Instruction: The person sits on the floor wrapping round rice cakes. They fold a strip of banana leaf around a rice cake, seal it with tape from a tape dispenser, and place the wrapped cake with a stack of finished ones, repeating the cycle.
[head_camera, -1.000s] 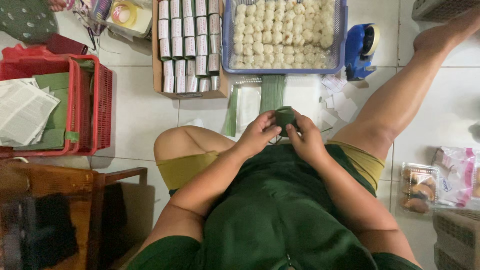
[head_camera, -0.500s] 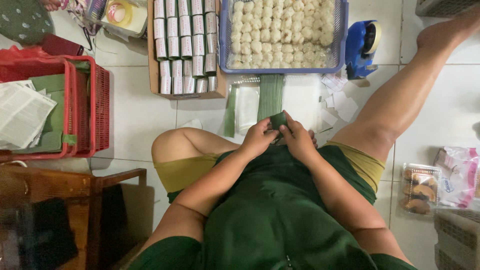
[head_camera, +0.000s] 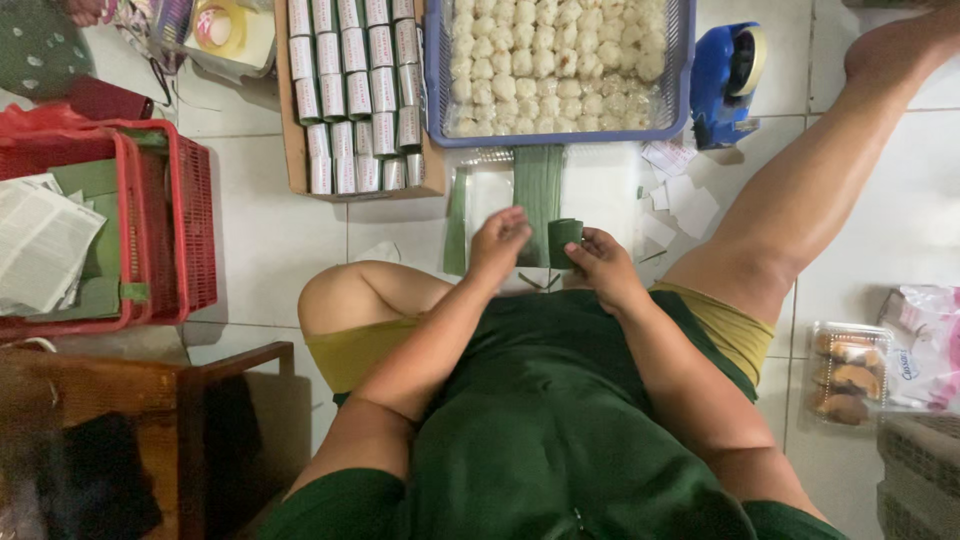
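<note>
We see our right hand (head_camera: 605, 265) pinching a short rolled green leaf wrap (head_camera: 563, 240), upright, at its eleven o'clock. Our left hand (head_camera: 497, 240), fingers curled and empty, hovers just beside the wrap, at its nine o'clock, above the floor.

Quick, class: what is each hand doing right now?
Left hand: curled, fingertips at the green leaf roll; grip cannot be told.
Right hand: closed on the green leaf roll.
</note>
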